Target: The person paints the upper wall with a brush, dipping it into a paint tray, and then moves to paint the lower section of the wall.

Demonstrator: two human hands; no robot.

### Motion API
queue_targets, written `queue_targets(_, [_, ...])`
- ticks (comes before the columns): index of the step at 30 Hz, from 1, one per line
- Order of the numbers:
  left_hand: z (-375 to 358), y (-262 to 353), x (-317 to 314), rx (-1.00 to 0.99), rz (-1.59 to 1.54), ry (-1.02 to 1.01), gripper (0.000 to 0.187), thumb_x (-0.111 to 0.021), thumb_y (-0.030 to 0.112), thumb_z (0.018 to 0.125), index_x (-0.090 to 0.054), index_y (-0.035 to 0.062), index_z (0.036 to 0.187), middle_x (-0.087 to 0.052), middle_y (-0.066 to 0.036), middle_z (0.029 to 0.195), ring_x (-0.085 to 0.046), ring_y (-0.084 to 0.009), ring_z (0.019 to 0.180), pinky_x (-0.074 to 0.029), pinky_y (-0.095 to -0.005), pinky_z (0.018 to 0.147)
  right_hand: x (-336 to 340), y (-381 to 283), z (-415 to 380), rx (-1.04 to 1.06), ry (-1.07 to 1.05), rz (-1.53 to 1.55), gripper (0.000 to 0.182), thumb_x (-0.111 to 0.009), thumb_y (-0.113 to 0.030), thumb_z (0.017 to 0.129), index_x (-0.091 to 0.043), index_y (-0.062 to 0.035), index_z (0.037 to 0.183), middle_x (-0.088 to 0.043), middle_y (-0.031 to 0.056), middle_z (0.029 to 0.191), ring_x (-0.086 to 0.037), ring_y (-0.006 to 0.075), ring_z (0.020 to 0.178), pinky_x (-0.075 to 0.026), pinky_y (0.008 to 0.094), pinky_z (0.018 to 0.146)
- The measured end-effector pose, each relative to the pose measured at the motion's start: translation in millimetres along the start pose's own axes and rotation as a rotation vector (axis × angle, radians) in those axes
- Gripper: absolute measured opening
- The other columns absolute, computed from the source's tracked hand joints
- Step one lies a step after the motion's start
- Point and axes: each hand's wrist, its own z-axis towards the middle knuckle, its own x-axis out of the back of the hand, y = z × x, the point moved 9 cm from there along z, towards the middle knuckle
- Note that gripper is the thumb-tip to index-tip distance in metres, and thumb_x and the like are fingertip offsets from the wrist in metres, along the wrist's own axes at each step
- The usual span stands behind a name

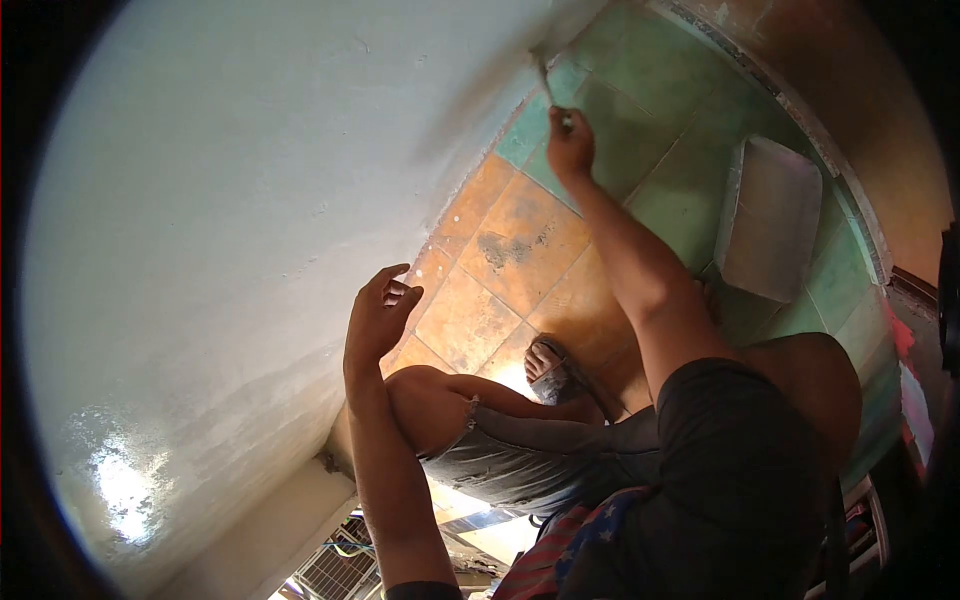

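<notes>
My right hand (pixel 571 148) is closed round the thin handle of a paintbrush (pixel 544 82). The brush's far end meets the foot of the pale wall (pixel 230 200), where the wall joins the tiled floor; its bristles are small and hard to make out. Above my bent knee, my left hand (pixel 383 318) hangs beside the wall. Its fingers are loosely curled and apart, with nothing between them.
Orange and green tiles (pixel 525 240) cover the floor, with grey stains and white spots. A pale rectangular block or box (pixel 770 220) stands at the right. My sandalled foot (pixel 548 368) is below. A wire cage or rack (pixel 338 572) sits at the bottom.
</notes>
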Motion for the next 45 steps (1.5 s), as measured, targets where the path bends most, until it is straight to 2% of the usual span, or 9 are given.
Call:
queue_targets(3, [-1, -1, 1, -0.004, -0.009, 0.012, 0.048, -0.073, 0.017, 0.095, -0.060, -0.0004, 0.138, -0.074, -0.012, 0.101, -0.069, -0.0183, 0.094, -0.054, -0.0339, 0.089, -34, 18, -69, -0.164, -0.070, -0.046, 0.039, -0.059, -0.040, 0.103, -0.065, -0.0023, 0.098, -0.070, 0.0223, 0.083, -0.068, 0.0444, 0.085, -0.052, 0.0497, 0.074])
queue_targets(4, [0, -1, 0, -0.009, -0.005, 0.011, 0.048, -0.073, 0.017, 0.095, -0.060, -0.0004, 0.138, -0.074, -0.012, 0.101, -0.069, -0.0183, 0.094, -0.054, -0.0339, 0.089, -43, 16, -100, -0.163, -0.103, -0.029, 0.042, -0.059, -0.042, 0.103, -0.065, -0.0006, 0.103, -0.070, 0.0237, 0.085, -0.069, 0.0395, 0.082, -0.052, 0.0463, 0.072])
queue_targets(9, [4, 1, -2, 0.020, 0.030, 0.011, 0.048, -0.072, 0.016, 0.095, -0.059, -0.0005, 0.138, -0.074, -0.013, 0.101, -0.070, -0.0187, 0.094, -0.054, -0.0338, 0.088, -80, 9, -244, -0.438, -0.714, 0.010, 0.038, -0.059, -0.044, 0.101, -0.068, -0.0087, 0.111, -0.074, 0.0195, 0.088, -0.073, 0.0357, 0.084, -0.055, 0.0452, 0.074])
queue_targets(16, [9, -10, -2, -0.005, 0.011, 0.017, 0.050, -0.074, 0.021, 0.093, -0.060, -0.0016, 0.136, -0.074, -0.014, 0.098, -0.070, -0.0202, 0.092, -0.055, -0.0348, 0.086, -104, 13, -217, -0.153, -1.108, -0.071, 0.038, -0.065, -0.043, 0.097, -0.073, -0.0070, 0.105, -0.074, 0.0175, 0.090, -0.072, 0.0315, 0.080, -0.056, 0.0421, 0.075])
queue_targets(24, [15, 12, -9, -0.050, 0.004, -0.007, 0.051, -0.073, 0.022, 0.094, -0.060, -0.0013, 0.137, -0.074, -0.013, 0.098, -0.070, -0.0208, 0.093, -0.055, -0.0350, 0.086, -36, 14, 25, 0.072, -0.928, -0.180, 0.035, -0.074, -0.039, 0.092, -0.076, -0.0050, 0.100, -0.075, 0.0168, 0.093, -0.070, 0.0271, 0.089, -0.054, 0.0397, 0.084])
queue_targets(31, [14, 16, -9, -0.046, 0.034, -0.009, 0.050, -0.074, 0.022, 0.093, -0.061, -0.0009, 0.136, -0.074, -0.013, 0.098, -0.070, -0.0208, 0.092, -0.055, -0.0354, 0.086, 70, 21, 143, -0.323, -0.425, 0.020, 0.045, -0.071, -0.043, 0.096, -0.074, -0.0007, 0.111, -0.073, 0.0141, 0.102, -0.067, 0.0242, 0.090, -0.052, 0.0381, 0.080])
queue_targets(34, [14, 13, -8, -0.025, 0.028, -0.001, 0.049, -0.074, 0.021, 0.093, -0.061, -0.0010, 0.136, -0.074, -0.013, 0.098, -0.070, -0.0208, 0.091, -0.055, -0.0355, 0.086, 83, 12, 153, -0.426, -0.239, 0.149, 0.045, -0.069, -0.042, 0.098, -0.073, -0.0001, 0.114, -0.072, 0.0124, 0.101, -0.063, 0.0229, 0.087, -0.050, 0.0397, 0.081])
queue_targets(39, [14, 14, -9, -0.031, 0.038, -0.001, 0.049, -0.073, 0.021, 0.094, -0.061, -0.0005, 0.136, -0.074, -0.013, 0.098, -0.070, -0.0207, 0.092, -0.054, -0.0352, 0.087, 59, 11, 151, -0.261, -0.057, -0.051, 0.046, -0.065, -0.044, 0.098, -0.072, 0.0010, 0.106, -0.072, 0.0239, 0.103, -0.069, 0.0384, 0.097, -0.052, 0.0450, 0.083])
queue_targets(45, [19, 7, -9, 0.021, 0.065, 0.003, 0.049, -0.073, 0.021, 0.094, -0.061, 0.0000, 0.137, -0.074, -0.012, 0.098, -0.069, -0.0204, 0.092, -0.054, -0.0349, 0.087, 14, 17, 43, -0.029, -0.258, -0.133, 0.042, -0.061, -0.044, 0.100, -0.070, -0.0035, 0.104, -0.072, 0.0235, 0.088, -0.069, 0.0455, 0.087, -0.055, 0.0503, 0.074])
